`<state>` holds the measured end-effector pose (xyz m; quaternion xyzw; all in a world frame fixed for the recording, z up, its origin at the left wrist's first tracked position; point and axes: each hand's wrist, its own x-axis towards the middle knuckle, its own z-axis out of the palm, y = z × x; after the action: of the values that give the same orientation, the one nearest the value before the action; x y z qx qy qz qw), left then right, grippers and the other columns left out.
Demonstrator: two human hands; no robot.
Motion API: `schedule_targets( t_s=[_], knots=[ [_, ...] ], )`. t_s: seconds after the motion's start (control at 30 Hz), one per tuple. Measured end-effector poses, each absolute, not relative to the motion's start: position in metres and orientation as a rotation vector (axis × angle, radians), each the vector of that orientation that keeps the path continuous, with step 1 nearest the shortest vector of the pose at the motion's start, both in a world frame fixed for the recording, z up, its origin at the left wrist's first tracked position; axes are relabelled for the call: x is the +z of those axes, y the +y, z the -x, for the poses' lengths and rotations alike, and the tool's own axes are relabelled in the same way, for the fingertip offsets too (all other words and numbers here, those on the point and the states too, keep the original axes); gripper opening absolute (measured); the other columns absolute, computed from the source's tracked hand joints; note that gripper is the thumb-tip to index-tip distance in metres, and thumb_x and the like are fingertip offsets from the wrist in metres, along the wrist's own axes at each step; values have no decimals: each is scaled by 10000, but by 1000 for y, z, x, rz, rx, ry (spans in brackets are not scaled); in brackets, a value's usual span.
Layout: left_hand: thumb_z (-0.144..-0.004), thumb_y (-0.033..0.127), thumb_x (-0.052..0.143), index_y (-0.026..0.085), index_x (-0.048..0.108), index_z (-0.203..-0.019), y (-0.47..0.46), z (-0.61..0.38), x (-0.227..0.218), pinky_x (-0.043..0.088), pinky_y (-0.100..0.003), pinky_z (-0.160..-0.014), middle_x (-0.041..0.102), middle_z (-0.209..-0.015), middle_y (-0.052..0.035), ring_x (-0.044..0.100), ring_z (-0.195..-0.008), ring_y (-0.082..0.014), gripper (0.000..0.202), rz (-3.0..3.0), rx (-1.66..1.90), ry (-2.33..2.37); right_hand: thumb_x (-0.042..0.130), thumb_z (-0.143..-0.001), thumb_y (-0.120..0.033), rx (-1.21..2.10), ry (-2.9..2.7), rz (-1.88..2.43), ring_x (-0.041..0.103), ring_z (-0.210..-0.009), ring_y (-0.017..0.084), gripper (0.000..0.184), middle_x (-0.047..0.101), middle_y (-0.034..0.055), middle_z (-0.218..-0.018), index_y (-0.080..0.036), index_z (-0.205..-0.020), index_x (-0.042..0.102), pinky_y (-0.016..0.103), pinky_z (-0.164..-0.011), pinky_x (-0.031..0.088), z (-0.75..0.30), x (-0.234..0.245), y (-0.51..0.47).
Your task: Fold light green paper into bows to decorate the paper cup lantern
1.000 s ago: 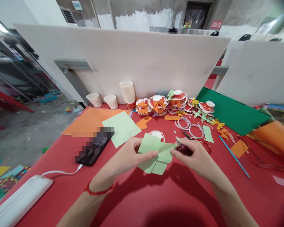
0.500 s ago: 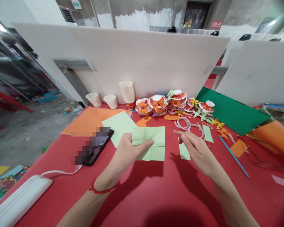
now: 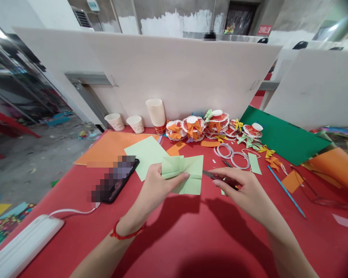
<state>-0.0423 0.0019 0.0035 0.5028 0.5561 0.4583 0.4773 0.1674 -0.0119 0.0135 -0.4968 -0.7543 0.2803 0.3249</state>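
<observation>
My left hand [image 3: 155, 187] pinches a folded light green paper [image 3: 188, 172] and holds it just above the red table [image 3: 191, 239]. My right hand [image 3: 239, 189] is closed on a pair of scissors [image 3: 213, 176] whose blades point left at the paper's right edge. A small cut strip of green paper [image 3: 222, 191] lies on the table under my right hand, mostly hidden by it.
A phone [image 3: 116, 181] lies left of my hand on a white cable, with a flat green sheet [image 3: 145, 154] and an orange sheet [image 3: 110, 148] behind. Paper cups [image 3: 156, 112], decorated paper-cup crafts [image 3: 208, 127], white rings [image 3: 234, 156], a blue pencil [image 3: 287, 191] and a dark green sheet [image 3: 284, 137] stand further back and right.
A second ago both hands held the green paper. My right hand let go, a cut strip dropped to the table, and now the scissors point at the paper's right edge.
</observation>
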Motion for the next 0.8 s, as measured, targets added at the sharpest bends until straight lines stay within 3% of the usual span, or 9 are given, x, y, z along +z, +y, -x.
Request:
schedule_targets(
  t_s=[0.17, 0.3, 0.43, 0.57, 0.8],
  knots=[
    [-589, 280, 784, 133, 726, -736, 0, 41, 6, 533, -240, -547, 757, -742, -51, 683, -642, -191, 216, -1270, 1117, 1398, 561, -845, -236, 753, -1996, 1355, 605, -671, 161, 133, 710, 25, -818, -214, -916, 672, 267, -594, 450, -167, 12, -12],
    [-568, 264, 792, 125, 711, -698, -1, 35, 7, 526, -248, -534, 748, -716, -57, 683, -647, -212, 207, -1264, 1150, 1409, 544, -847, -297, 825, -1845, 1425, 521, -583, 137, 136, 617, 10, -678, -184, -817, 614, 256, -540, 412, -159, 7, -5],
    [-574, 240, 782, 124, 696, -695, -4, 26, 5, 520, -240, -545, 742, -712, -48, 683, -672, -216, 189, -1226, 1155, 1418, 645, -743, -331, 1107, -1626, 1292, 527, -643, 135, 181, 573, -3, -710, -182, -819, 578, 248, -586, 442, -148, -3, 1],
    [-603, 250, 770, 125, 698, -734, -6, 19, 0, 518, -237, -571, 739, -723, -35, 675, -681, -206, 195, -1241, 1099, 1385, 689, -682, -276, 1127, -1483, 1234, 500, -645, 121, 201, 511, -33, -687, -201, -740, 512, 237, -605, 443, -142, -11, 1],
    [-617, 307, 787, 128, 706, -832, -2, 22, -5, 543, -269, -654, 763, -852, -71, 694, -758, -221, 291, -1107, 1120, 1230, 688, -692, -307, 1154, -1421, 1219, 540, -659, 133, 246, 538, -33, -679, -207, -831, 512, 255, -640, 464, -144, -16, 3]
  ],
)
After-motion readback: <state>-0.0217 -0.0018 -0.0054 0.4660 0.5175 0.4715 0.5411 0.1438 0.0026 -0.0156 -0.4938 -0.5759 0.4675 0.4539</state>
